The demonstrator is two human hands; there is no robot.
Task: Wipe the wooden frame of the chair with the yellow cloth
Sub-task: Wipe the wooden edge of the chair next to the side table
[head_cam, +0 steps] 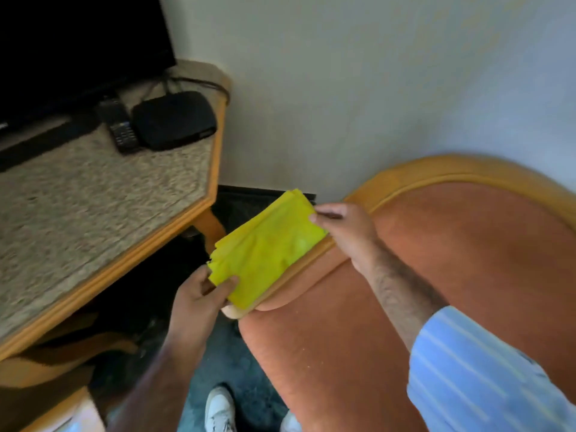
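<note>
A folded yellow cloth (268, 247) lies stretched over the chair's left wooden armrest (307, 260). My left hand (199, 299) pinches the cloth's near lower corner. My right hand (346, 232) grips its far upper corner, close to where the arm meets the curved wooden back rail (452, 169). The chair has orange upholstery (452, 260) on seat, arm and back. The rounded front tip of the armrest shows just below the cloth.
A wood-edged table with a speckled top (103, 194) stands at the left, close to the chair arm. It carries a black TV (78, 42), a remote (120, 129) and a small black box (174, 120). A white wall is behind. My white shoes (219, 410) stand on dark carpet.
</note>
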